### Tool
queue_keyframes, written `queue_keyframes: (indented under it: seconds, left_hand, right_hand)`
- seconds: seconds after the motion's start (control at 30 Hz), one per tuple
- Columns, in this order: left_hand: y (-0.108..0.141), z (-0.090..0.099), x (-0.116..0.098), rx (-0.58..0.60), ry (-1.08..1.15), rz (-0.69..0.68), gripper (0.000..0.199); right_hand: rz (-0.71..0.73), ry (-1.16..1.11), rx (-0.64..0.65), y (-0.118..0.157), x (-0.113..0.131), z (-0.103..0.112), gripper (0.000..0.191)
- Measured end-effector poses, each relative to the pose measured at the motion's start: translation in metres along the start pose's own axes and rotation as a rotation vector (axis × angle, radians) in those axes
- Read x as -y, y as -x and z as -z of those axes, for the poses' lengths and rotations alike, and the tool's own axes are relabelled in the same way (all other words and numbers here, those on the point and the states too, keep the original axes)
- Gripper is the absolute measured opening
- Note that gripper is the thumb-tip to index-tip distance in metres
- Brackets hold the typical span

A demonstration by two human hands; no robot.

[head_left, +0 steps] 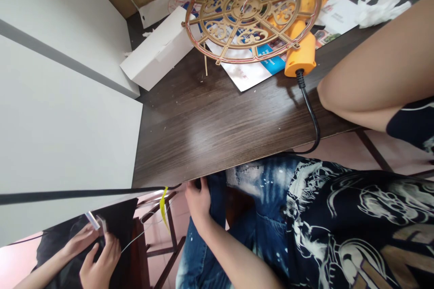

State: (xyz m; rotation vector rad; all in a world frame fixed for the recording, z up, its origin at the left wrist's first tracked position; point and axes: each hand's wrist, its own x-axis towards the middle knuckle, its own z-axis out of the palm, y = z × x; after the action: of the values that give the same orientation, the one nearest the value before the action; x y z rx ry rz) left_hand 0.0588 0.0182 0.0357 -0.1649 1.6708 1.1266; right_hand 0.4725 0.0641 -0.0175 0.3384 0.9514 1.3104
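A left hand (197, 199) lies by the tabletop's (203, 131) edge, its grip impossible to tell; an elbow (330, 92) seems braced above, right hand out of frame. Beyond, a yellow corded tool (301, 56) apparently props a gold openwork disc (252, 8).

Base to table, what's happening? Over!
Left hand near table edge, right hand out of view. Gold grille overlapping orange tool. Black cord crossing table edge.
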Motion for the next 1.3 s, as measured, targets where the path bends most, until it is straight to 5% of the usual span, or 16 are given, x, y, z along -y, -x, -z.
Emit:
queue_keyframes:
  seconds: [0.17, 0.53, 0.83, 1.3]
  left_hand:
    - [0.003, -0.004, 0.0, 0.119, 0.014, -0.01, 0.075]
    - [-0.01, 0.01, -0.001, 0.047, 0.038, -0.02, 0.062]
    - [-0.02, 0.031, 0.003, 0.139, 0.173, 0.078, 0.061]
    - [-0.022, 0.024, 0.006, 0.099, 0.036, -0.027, 0.06]
  right_hand:
    - [0.031, 0.014, -0.029, 0.0, 0.0, 0.0, 0.02]
    - [0.041, 0.101, -0.039, 0.0, -0.002, -0.005, 0.022]
    - [0.031, 0.106, -0.026, 0.001, -0.002, -0.007, 0.021]
    - [0.019, 0.096, 0.133, -0.001, -0.001, -0.003, 0.019]
